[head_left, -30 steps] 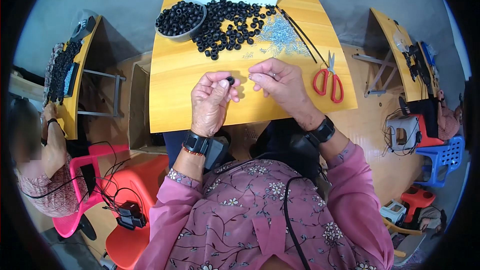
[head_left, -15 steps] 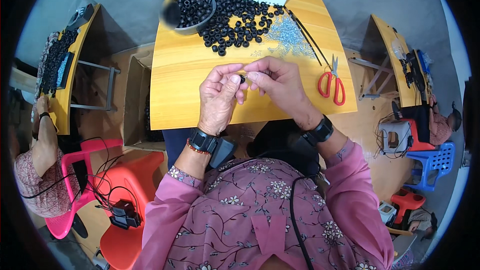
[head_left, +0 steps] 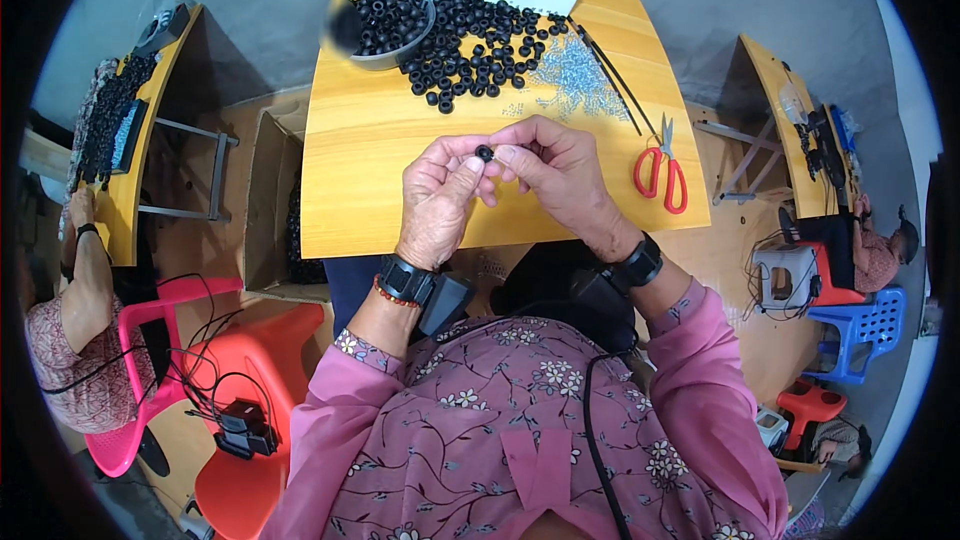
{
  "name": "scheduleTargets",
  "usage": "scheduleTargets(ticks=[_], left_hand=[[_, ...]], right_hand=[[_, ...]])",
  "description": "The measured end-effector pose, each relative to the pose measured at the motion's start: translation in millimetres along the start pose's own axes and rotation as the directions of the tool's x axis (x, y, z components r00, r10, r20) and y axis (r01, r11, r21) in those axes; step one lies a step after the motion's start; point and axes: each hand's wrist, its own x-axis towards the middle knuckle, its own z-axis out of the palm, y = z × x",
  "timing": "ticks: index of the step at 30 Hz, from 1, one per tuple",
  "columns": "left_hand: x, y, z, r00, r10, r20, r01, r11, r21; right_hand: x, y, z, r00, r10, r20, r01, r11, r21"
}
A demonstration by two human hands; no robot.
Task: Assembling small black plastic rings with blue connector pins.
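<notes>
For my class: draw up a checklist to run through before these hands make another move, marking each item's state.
1. Black bead secure: ok, pinched in the left hand.
2. Right hand near the bead: ok, its fingertips are close beside it.
3. Small piece in the right fingertips: cannot tell, too small to make out.
4. Scissors clear of the hands: ok, lying on the table to the right.
5. Loose black beads all in the bowl: not ok, many lie beside it.
</notes>
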Motion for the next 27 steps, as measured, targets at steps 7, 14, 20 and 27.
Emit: scheduleTargets(ticks=[7, 14, 20, 27], left_hand=[[1, -5, -2, 0.999, 0.033, 0.005, -0.034, 0.996, 0.085], [-2, -6, 2, 0.998, 0.055, -0.017, -0.051, 0.979, 0.199], [-2, -5, 2, 0.999, 0.041, -0.013, -0.037, 0.978, 0.206], [-1, -1, 4, 0.999, 0.028, -0.018, -0.023, 0.968, 0.250]], right_hand=[[2, -1, 2, 0.993, -0.114, -0.040, 0.109, 0.988, -0.106], [4, -5, -1, 0.961, -0.271, 0.051, 0.271, 0.891, -0.365], [-2, -4, -1, 0.963, -0.267, 0.021, 0.258, 0.904, -0.340], [0, -5, -5, 0.926, -0.359, 0.117, 0.372, 0.815, -0.443]])
